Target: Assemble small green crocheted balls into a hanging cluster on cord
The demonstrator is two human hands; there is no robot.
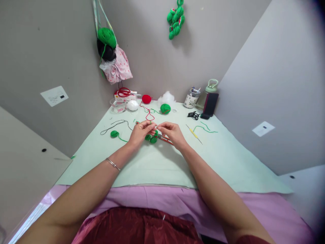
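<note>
My left hand (142,132) is closed in a pinch above the middle of the table, with a bit of green yarn (150,122) showing at its fingers. Close beside it, my right hand (172,133) also pinches, thumb against forefinger; anything between those fingertips is too small to make out. Small green crocheted pieces (153,139) lie or hang just below the fingers, partly covered by them. An orange-handled tool (166,139) rests on the table under my right hand, its far end hidden. Beyond my fingertips lies a loop of red yarn (150,117).
Green yarn balls (165,108), a red ball (146,99), white stuffing (167,98), red-handled scissors (124,92) and a clear tub (118,106) stand farther back. To the right are a yellow crochet hook (193,133), black clip (193,115), pen cup (191,99) and phone (211,104).
</note>
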